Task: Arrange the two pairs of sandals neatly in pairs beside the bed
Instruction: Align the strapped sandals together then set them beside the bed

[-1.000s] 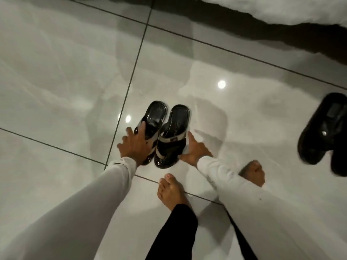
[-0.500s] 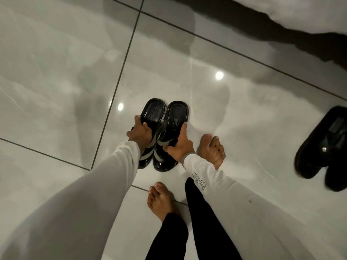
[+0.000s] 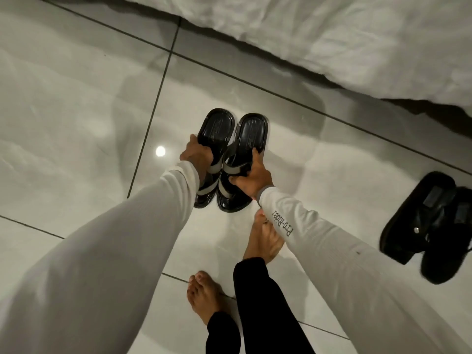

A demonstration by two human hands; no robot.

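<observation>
Two glossy black sandals with grey straps are held side by side above the shiny tile floor, heels pointing toward the bed. My left hand (image 3: 196,155) grips the left sandal (image 3: 217,129) at its outer edge. My right hand (image 3: 251,176) grips the right sandal (image 3: 251,132) across its straps. A second pair of black sandals (image 3: 429,226) lies on the floor at the right, one partly overlapping the other. The bed with white bedding (image 3: 332,34) runs across the top right.
My two bare feet (image 3: 204,295) stand on the tiles below the held pair, the right one (image 3: 263,241) just under my right wrist. Dark shadow lies under the bed's edge. Grey tile floor (image 3: 63,98) stretches to the left.
Both hands closed on the striped sandals and carried them toward the bed. I stepped forward, so the bed takes up more of the view.
</observation>
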